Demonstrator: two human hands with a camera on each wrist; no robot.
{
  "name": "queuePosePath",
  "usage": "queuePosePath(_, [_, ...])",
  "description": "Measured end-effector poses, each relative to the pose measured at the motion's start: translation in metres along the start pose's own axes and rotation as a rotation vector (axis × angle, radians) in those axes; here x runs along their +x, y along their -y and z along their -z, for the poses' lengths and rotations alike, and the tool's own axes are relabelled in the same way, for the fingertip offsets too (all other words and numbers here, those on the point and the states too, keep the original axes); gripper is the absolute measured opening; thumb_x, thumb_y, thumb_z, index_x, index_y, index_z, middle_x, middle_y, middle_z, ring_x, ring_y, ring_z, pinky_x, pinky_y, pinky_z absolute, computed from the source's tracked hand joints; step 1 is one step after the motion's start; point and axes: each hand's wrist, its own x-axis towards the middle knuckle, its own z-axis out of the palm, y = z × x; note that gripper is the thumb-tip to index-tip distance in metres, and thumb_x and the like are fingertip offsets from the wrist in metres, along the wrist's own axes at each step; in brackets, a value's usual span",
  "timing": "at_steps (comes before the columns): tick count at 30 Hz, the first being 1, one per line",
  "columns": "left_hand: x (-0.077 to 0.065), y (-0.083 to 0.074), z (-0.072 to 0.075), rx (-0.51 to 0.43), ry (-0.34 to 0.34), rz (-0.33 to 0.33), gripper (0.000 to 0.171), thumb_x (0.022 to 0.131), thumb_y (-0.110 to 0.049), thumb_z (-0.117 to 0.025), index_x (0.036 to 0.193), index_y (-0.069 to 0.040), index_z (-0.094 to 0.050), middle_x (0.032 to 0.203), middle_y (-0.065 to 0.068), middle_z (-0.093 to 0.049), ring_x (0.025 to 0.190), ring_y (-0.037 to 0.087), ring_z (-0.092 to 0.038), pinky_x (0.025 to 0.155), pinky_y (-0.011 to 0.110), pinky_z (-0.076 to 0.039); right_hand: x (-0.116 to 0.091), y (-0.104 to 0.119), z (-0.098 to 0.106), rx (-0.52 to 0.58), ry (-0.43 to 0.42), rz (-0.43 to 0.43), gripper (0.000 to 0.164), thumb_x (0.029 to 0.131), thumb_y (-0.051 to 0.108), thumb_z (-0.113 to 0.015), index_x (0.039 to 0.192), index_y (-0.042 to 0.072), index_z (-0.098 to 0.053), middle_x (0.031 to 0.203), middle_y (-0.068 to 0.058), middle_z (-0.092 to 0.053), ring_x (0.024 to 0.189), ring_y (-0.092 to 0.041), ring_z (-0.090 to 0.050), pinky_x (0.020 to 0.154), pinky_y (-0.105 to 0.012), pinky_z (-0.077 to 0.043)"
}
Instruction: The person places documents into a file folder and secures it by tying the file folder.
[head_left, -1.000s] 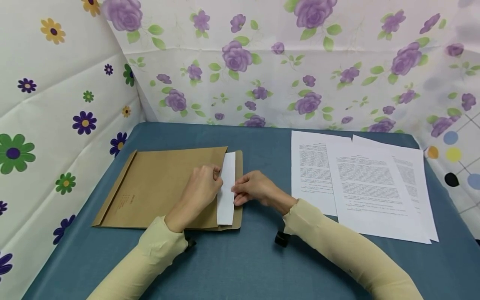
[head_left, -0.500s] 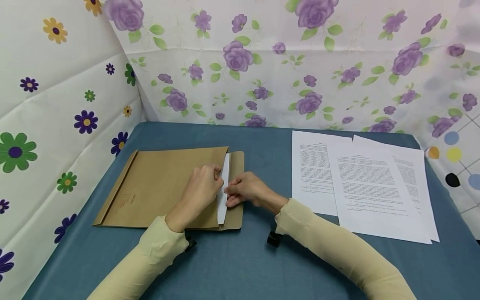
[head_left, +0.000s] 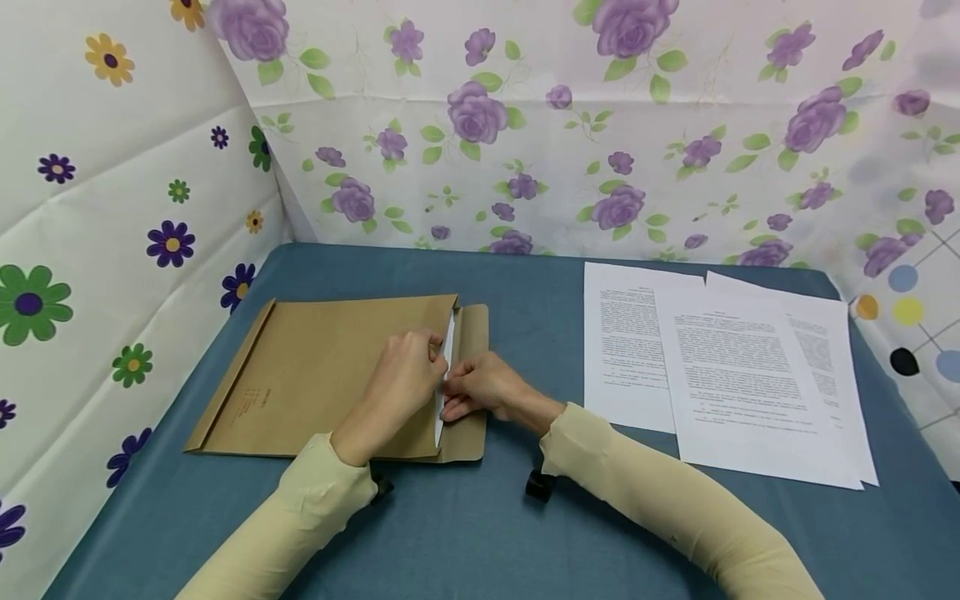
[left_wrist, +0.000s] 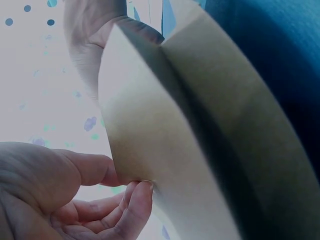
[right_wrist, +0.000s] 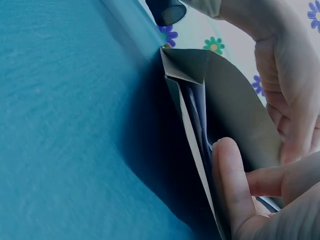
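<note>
A brown paper envelope (head_left: 315,375) lies on the left part of the table, its mouth and flap (head_left: 468,429) facing right. My left hand (head_left: 393,383) pinches the upper edge of that mouth and holds it lifted, as the left wrist view shows with the envelope's panel (left_wrist: 145,130) between thumb and fingers. A narrow strip of white paper (head_left: 439,421) shows at the opening. My right hand (head_left: 487,387) pinches this paper by its outer edge, fingertips right at the mouth. From the right wrist, the sheets (right_wrist: 199,112) stand inside the envelope; most of them is hidden.
Several printed sheets (head_left: 742,375) lie overlapping on the right side of the blue tablecloth (head_left: 517,542). Flower-patterned cloth (head_left: 555,167) hangs along the back and left of the table. A small black device (head_left: 540,485) sits under the right wrist.
My right hand has moved left, and the white paper has slid into the envelope, from a wide strip to a thin sliver. My left hand has stayed at the mouth's edge.
</note>
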Motion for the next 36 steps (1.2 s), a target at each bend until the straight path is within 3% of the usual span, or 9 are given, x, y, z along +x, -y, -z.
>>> queuePosePath(14, [-0.001,0.000,-0.001,-0.017,0.016,0.023,0.028,0.089,0.003,-0.062,0.115,0.009,-0.071,0.089,0.013,-0.071,0.063,0.016,-0.062,0.055,0.028,-0.050,0.001,-0.001,-0.002,-0.031,-0.036,0.018,0.017,0.103,0.000,-0.058,0.102,-0.011,-0.072,0.078,-0.021,-0.071,0.062,-0.020,-0.072,0.066,-0.033,-0.061])
queuePosePath(25, [-0.001,0.002,-0.001,-0.020,0.014,0.025,0.027,0.089,0.003,-0.062,0.114,0.009,-0.071,0.087,0.012,-0.070,0.061,0.015,-0.059,0.052,0.026,-0.046,0.000,0.001,0.003,-0.089,-0.075,0.088,0.017,0.102,0.000,-0.060,0.098,-0.012,-0.071,0.085,-0.025,-0.071,0.060,-0.020,-0.071,0.063,-0.034,-0.061])
queuePosePath(30, [0.000,0.002,-0.002,-0.014,0.005,0.011,0.026,0.089,0.003,-0.063,0.113,0.009,-0.071,0.084,0.011,-0.070,0.062,0.015,-0.060,0.053,0.026,-0.047,-0.004,0.002,0.005,-0.102,-0.093,0.108,0.016,0.101,0.000,-0.060,0.103,-0.012,-0.071,0.086,-0.024,-0.070,0.058,-0.018,-0.070,0.060,-0.033,-0.061])
queuePosePath(36, [0.000,0.002,-0.002,-0.012,-0.002,0.006,0.025,0.089,0.003,-0.063,0.112,0.008,-0.072,0.086,0.012,-0.070,0.065,0.016,-0.062,0.055,0.028,-0.050,-0.011,0.004,0.013,-0.202,-0.143,0.129,0.018,0.103,0.007,-0.060,0.108,-0.004,-0.073,0.086,-0.015,-0.070,0.057,-0.016,-0.064,0.053,-0.031,-0.057])
